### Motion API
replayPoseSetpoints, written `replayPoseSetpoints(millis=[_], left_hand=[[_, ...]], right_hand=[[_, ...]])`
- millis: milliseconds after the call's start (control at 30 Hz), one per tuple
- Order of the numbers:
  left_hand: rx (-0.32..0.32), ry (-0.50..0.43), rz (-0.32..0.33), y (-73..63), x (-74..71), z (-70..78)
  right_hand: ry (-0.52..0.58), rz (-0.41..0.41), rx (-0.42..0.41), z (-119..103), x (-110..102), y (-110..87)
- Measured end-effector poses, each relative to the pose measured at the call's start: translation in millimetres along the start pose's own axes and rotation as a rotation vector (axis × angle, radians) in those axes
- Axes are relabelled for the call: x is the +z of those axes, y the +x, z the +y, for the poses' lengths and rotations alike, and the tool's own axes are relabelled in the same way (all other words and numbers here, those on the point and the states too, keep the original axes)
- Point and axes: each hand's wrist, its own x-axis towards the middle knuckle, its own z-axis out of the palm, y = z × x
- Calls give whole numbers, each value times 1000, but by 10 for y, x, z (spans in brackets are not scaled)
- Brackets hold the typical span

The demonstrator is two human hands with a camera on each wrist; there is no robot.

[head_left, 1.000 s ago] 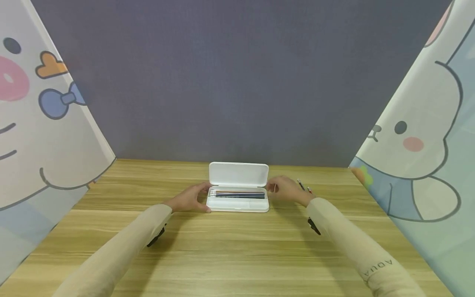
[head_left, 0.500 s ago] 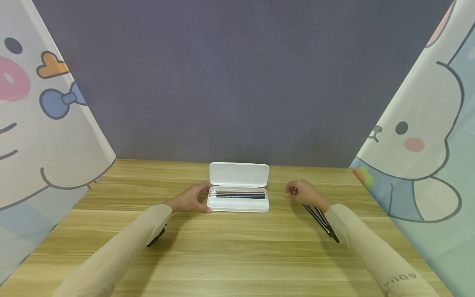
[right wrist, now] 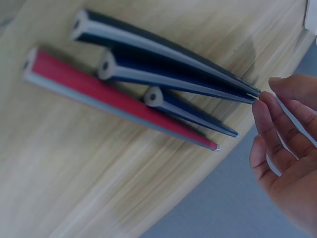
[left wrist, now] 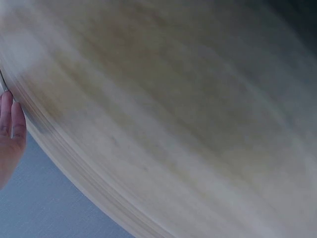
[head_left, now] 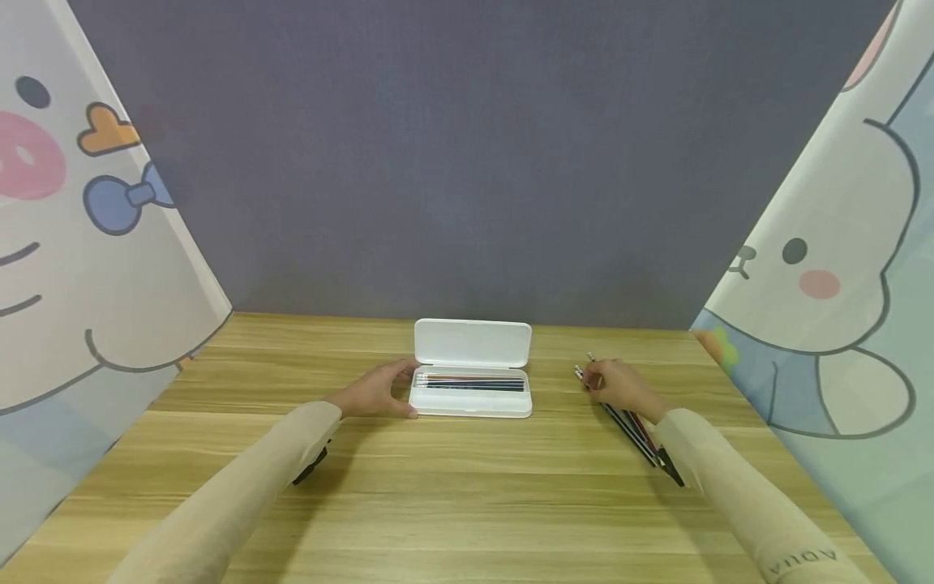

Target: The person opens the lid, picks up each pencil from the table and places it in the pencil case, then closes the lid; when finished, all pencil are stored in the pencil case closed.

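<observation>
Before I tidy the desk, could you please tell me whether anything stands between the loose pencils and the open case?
Apart from the right hand at the pencils, nothing visible does: only tabletop lies between them and the case. Its lid stands raised at the far edge, off that path.

White pencil case (head_left: pixel 467 401), lid (head_left: pixel 473 342) up, pencils inside (head_left: pixel 474 384), red pencil (right wrist: pixel 114 100), three dark pencils (right wrist: pixel 148 47) loose on its right

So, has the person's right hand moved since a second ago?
Yes: in the head view, the right hand has moved rightward, away from the open white rectangular pencil case, and sits slightly lower in the picture.
</observation>
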Motion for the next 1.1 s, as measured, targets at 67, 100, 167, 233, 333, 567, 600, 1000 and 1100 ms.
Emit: replayPoseSetpoints(millis=[67,100,167,233,333,567,600,1000,1100], left_hand=[[-8,0,0,0,0,2],[-9,-2,0,0,1,1],[-17,-3,1,2,5,-3],[-19,2,3,5,9,-12],[-19,3,5,10,13,-23],[-35,6,5,10,12,-16],[-38,12,4,10,12,-14],[-20,15,2,-5,1,0],[-3,17,1,-5,2,5]], right_hand=[[15,-4,5,7,2,-9],[23,-6,8,8,3,-13],[35,-8,7,6,11,-19],[51,-7,14,2,21,-23],[50,-7,17,1,34,-29],[44,2,34,9,55,-33],[44,7,33,15,55,-32],[4,18,46,42,55,-46],[-8,3,44,32,59,-56]])
